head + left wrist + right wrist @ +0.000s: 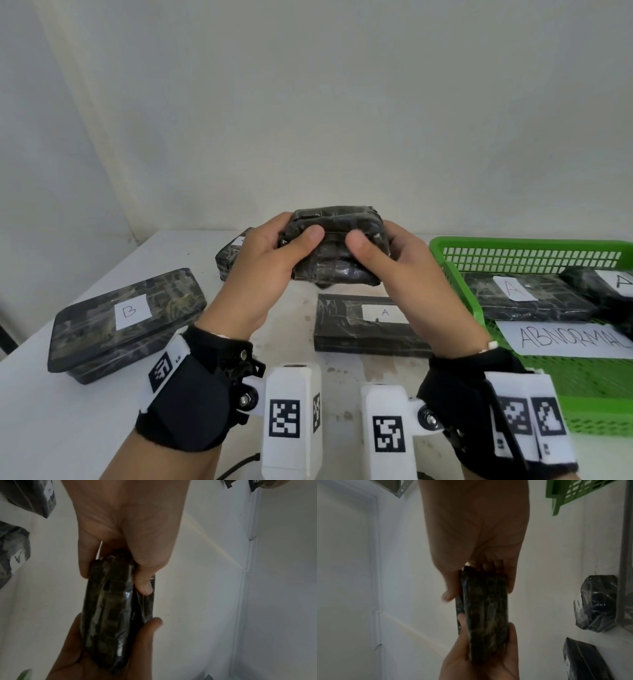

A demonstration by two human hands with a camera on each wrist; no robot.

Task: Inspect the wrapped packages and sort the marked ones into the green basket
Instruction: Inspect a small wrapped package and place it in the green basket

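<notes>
I hold a dark wrapped package [337, 246] up over the middle of the table, tilted on edge; no label shows on the side facing me. My left hand [274, 260] grips its left end and my right hand [394, 263] grips its right end, both thumbs on the near face. The wrist views show the package's narrow side [109, 615] [485, 615] between the two hands. The green basket [459, 274] stands at the right with two packages labelled A [513, 289] [620, 282] and an "ABNORMAL" sheet [568, 339].
On the white table [68, 428] lie a package labelled B [126, 318] at the left, one labelled A [370, 325] below my hands, and another [227, 257] half hidden behind my left hand. A plain wall rises behind the table.
</notes>
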